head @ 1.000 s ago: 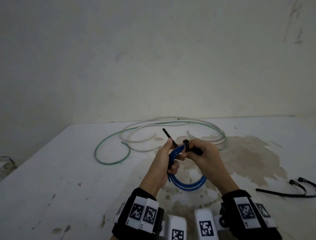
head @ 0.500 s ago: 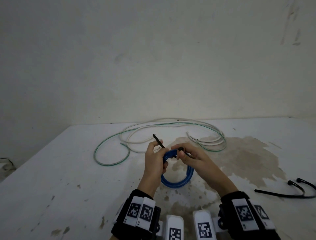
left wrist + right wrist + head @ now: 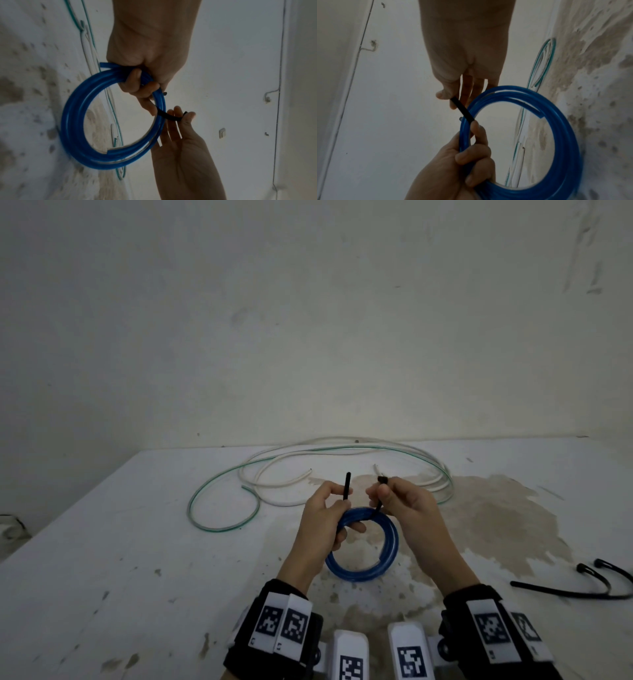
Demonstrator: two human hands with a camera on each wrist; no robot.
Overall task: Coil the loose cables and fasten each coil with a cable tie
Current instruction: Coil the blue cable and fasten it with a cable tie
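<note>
A blue cable coil hangs from my left hand, whose fingers curl round its top strands. A black cable tie passes under those strands. Its tail stands upright by my left thumb, and its head end is pinched by my right hand between thumb and forefinger. In the right wrist view the tie runs from my right thumb down to the coil. The left wrist view shows the same stretch of tie beside the coil.
Loose white cables and a green cable lie on the white table beyond my hands. Two spare black cable ties lie at the right. A wall stands behind the table, and the table's left edge runs diagonally.
My hands have drawn slightly apart. The tie's tail has swung upright, the head end has risen in my right hand, and the coil has turned to hang as a full ring.
</note>
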